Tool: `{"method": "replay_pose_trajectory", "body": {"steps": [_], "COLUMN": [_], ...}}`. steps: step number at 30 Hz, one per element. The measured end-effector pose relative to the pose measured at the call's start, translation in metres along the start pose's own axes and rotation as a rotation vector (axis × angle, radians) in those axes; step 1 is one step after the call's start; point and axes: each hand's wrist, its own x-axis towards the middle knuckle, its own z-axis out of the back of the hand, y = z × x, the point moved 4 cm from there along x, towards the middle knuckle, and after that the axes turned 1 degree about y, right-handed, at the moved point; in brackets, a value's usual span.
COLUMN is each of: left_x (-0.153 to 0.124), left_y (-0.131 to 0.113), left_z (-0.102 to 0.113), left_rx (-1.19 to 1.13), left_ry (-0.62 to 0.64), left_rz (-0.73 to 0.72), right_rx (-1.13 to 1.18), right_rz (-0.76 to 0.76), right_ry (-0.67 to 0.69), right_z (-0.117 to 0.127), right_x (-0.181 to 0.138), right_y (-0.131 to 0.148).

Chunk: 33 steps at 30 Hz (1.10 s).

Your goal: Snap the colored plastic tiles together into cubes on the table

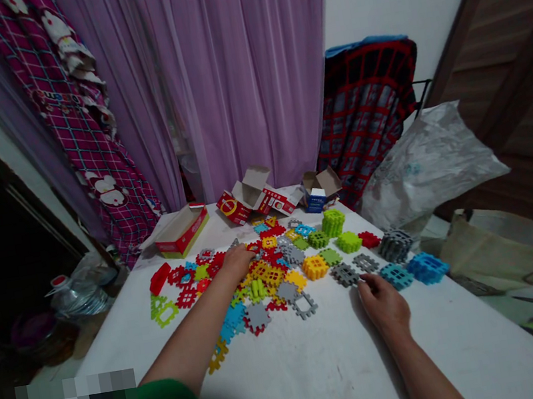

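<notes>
My left hand [240,261] reaches into a spread of toothed plastic building tiles, its fingers bent down and partly hidden among them. A small grey piece [235,243] shows just beyond its knuckles. My right hand [385,307] rests on the table with curled fingers, close beside a dark grey tile [345,274]; what the fingertips hold, if anything, is too small to tell. Another grey tile [366,262] lies just beyond them. Yellow tiles [314,267] stand stacked left of this hand, and teal tiles [396,277] and blue tiles [428,267] to its right.
Green stacks [334,223] and a dark grey stack [395,245] stand on the white table [315,380]. Along the back are an open red-yellow box [183,231], a torn red box [255,194] and a blue box [316,200]. A plastic bag [423,164] hangs beyond the right edge.
</notes>
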Motion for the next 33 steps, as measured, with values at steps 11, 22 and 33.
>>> {"method": "replay_pose_trajectory", "body": {"steps": [11, 22, 33], "left_x": [-0.015, -0.067, -0.087], "left_y": [0.005, -0.056, -0.090], "left_z": [0.008, -0.034, -0.049], "left_rx": [-0.426, -1.483, -1.390], "left_ry": [-0.199, -0.065, 0.077], "left_rz": [0.120, 0.301, 0.205], "right_rx": [0.116, 0.273, 0.372], "right_rz": [0.020, 0.238, 0.746], "right_ry": [-0.029, -0.121, -0.076], "right_z": [-0.001, -0.003, 0.000], "right_x": [0.003, -0.011, -0.045], "right_y": [-0.005, 0.009, 0.050]}}
